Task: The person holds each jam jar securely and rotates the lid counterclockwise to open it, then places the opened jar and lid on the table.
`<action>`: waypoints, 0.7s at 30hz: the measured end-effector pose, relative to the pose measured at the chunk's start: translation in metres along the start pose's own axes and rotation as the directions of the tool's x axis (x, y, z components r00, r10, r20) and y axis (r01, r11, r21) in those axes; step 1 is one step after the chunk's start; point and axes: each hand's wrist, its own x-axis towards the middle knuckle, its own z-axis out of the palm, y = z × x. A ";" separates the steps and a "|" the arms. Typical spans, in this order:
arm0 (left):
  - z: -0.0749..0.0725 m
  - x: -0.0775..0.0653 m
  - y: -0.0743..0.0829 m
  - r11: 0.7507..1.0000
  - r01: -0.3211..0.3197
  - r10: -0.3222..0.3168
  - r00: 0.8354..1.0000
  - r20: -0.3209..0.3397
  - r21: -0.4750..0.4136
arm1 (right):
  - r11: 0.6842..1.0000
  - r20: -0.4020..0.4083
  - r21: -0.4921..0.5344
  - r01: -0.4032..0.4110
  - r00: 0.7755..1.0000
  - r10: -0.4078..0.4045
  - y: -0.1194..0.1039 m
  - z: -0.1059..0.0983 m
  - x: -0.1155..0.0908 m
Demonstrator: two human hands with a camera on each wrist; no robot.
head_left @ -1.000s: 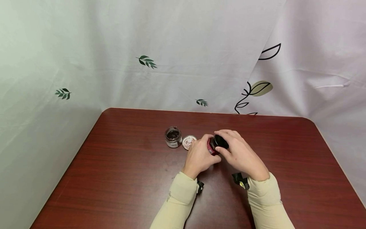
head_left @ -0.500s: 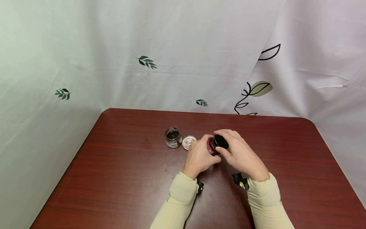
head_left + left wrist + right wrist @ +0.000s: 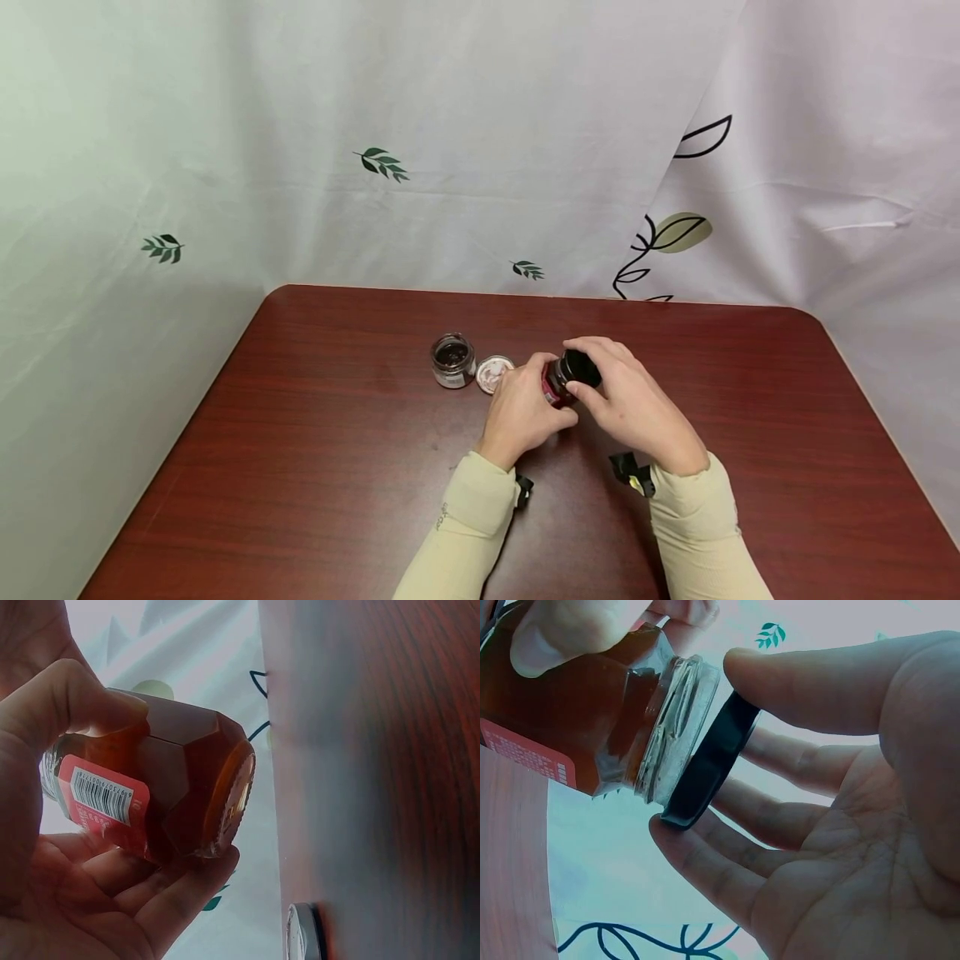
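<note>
My left hand grips a faceted glass jar of amber-brown contents, tilted on its side above the table. A red label with a barcode is stuck to it. My right hand holds the black lid by its rim between thumb and fingers. In the right wrist view the lid sits askew at the jar's mouth, and the threaded glass neck shows. One edge of the lid stands away from the glass; whether the lower edge touches it I cannot tell.
An uncovered glass jar with dark contents stands left of my hands on the brown table. Beside it a lid lies with its whitish, smeared inside up. A white curtain with leaf prints hangs behind the table.
The black lid and my right fingers have shifted slightly away from the jar, and a little more of the jar's neck shows. My left hand has barely moved.
</note>
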 end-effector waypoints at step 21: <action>-0.001 0.000 -0.001 0.999 0.001 -0.001 1.000 -0.009 -0.035 | 1.000 -0.013 0.022 -0.021 1.000 0.021 0.002 -0.004 -0.002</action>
